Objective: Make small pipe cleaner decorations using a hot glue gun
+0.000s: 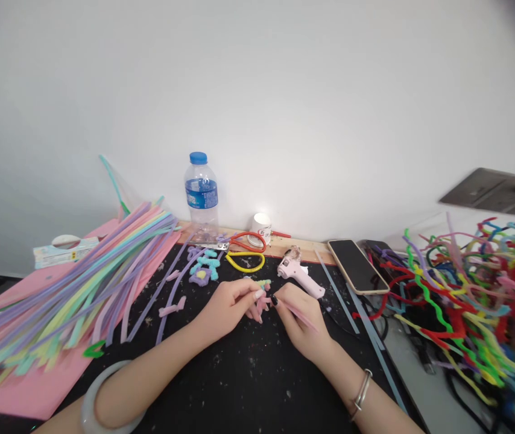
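Note:
Over the black mat (257, 374), my two hands meet at a small piece of bent pink pipe cleaner (257, 311). My left hand (229, 306) is closed, pinching it between thumb and fingers. A short yellow-green twisted bit (264, 284) shows just above those fingertips. My right hand (301, 319) is closed too, gripping a pink pipe cleaner whose length lies back across the palm. Whether both hands hold one strand cannot be made out. Left of them lie turquoise and purple fuzzy shapes (205, 268). Behind are scissors (245, 260) with red and yellow handles.
A pink glue gun (305, 279) and a phone (359, 266) lie right of the hands. Pastel pipe cleaners (81, 283) spread at left; a bright tangle (479, 307) fills the right. A water bottle (201, 208) and white cup (262, 229) stand by the wall.

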### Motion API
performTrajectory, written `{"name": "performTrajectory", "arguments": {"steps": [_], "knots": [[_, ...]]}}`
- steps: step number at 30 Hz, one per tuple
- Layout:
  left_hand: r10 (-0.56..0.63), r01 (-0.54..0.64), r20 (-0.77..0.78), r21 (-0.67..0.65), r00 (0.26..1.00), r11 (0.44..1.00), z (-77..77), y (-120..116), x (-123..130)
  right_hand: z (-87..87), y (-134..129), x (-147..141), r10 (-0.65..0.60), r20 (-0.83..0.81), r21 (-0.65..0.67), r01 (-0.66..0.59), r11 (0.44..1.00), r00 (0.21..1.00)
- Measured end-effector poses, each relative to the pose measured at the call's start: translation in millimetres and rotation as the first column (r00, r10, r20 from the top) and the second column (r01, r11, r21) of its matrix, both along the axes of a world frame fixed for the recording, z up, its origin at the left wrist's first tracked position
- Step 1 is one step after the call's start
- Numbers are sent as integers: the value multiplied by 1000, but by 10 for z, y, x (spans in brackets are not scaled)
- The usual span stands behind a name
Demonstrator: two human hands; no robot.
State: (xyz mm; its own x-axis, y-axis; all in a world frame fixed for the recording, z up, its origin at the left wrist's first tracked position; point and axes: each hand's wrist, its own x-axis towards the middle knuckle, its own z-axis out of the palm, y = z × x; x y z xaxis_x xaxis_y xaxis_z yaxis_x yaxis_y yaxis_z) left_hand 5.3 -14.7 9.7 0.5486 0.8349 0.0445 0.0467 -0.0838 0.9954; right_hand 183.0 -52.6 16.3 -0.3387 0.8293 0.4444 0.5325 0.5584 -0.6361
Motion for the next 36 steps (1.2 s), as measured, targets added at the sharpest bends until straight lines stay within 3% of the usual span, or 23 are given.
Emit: {"name": "performTrajectory", "arguments": {"steps": [11, 21, 31, 36], "knots": [[-10, 12, 38, -53, 999, 999, -19, 1, -2, -16, 49, -19, -127, -198, -112, 107, 988, 972], [-29, 43, 93, -153, 995, 987, 0, 9, 12, -35, 88, -26, -172, -226, -215, 124, 969, 959], [-57, 57, -23, -3, 998, 998, -40, -12, -1, -73, 75, -28, -88, -187, -279, 33, 960, 978], [-62, 62, -20, 3, 998, 998, -39, -11, -10, -59, 74, -29, -68, -219, -262, 8, 965, 973]]}}
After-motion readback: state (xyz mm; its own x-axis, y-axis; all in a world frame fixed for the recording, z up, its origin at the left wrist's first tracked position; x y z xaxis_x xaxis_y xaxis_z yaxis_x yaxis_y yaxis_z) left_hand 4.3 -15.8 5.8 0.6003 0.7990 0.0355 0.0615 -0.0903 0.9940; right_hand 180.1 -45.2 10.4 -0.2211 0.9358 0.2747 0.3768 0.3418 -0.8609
